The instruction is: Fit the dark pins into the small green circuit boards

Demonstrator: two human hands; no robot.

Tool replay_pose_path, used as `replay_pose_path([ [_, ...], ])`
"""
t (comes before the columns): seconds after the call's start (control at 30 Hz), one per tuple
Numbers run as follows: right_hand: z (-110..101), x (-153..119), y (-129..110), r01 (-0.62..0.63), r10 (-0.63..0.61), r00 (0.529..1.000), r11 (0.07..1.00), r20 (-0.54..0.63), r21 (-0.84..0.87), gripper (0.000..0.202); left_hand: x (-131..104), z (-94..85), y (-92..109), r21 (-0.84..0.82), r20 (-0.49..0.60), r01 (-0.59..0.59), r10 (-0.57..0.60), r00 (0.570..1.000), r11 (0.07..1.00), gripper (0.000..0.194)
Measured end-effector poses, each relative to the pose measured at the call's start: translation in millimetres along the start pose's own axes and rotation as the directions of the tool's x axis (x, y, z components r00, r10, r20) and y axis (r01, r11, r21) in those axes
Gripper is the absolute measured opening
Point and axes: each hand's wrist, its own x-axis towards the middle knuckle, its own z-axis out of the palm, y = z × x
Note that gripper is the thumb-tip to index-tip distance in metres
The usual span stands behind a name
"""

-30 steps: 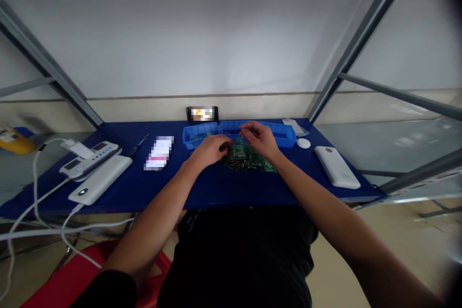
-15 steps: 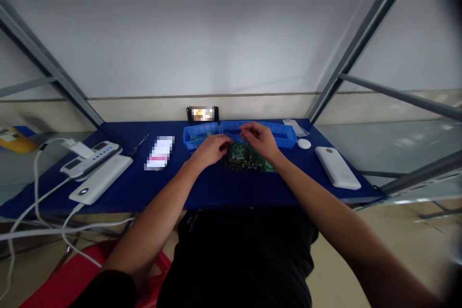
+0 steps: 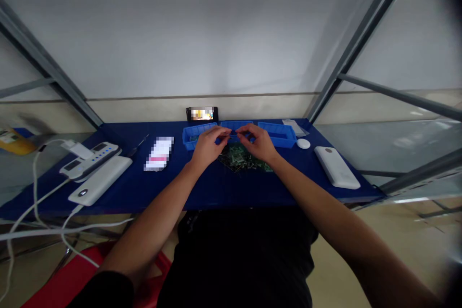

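My left hand and my right hand face each other with fingertips almost meeting. Both are closed in a pinch; whatever small piece lies between the fingers is too tiny to name. Just below them is a pile of small green circuit boards mixed with thin metal pins. Behind the hands stand three blue bins: a left bin, a middle bin mostly hidden by the fingers, and a right bin. Some small pieces show in the left bin.
On the blue table, a phone, a screwdriver, a white power bank and a power strip lie left. Another phone leans at the back. A white disc, plastic bag and second power bank are right.
My left hand has risen off the pile toward my right hand. My right hand has shifted slightly left and down, and the fingertips have come together above the pile.
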Motion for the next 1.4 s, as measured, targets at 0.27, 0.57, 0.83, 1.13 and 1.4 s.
replay_pose_path([
  [0.27, 3, -1, 2, 0.053, -0.055, 0.998, 0.998, 0.039, 0.035, 0.015, -4, 11.2, 3, -0.217, -0.008, 0.160, -0.165, 0.986, 0.963, 0.025],
  [0.57, 4, -1, 5, -0.029, 0.029, 0.985, 1.000, -0.170, 0.000, 0.027, -9, 15.0, 10, -0.211, 0.120, 0.132, -0.109, 0.987, 0.969, 0.039],
  [0.83, 3, -5, 5, 0.035, -0.046, 0.990, 0.996, -0.134, -0.087, 0.021, -11, 23.4, 1, -0.174, 0.137, 0.110, -0.087, 0.987, 0.979, 0.035],
  [1.13, 4, -4, -1, 0.000, -0.005, 0.996, 0.999, -0.091, -0.046, 0.033, -8, 22.1, 3, -0.235, 0.017, 0.176, -0.177, 0.984, 0.956, 0.039],
  [1.4, 6, -3, -1, 0.044, -0.055, 0.994, 0.993, -0.095, -0.109, 0.031, -4, 17.1, -6, -0.331, -0.085, 0.283, -0.327, 0.941, 0.900, 0.023],
])
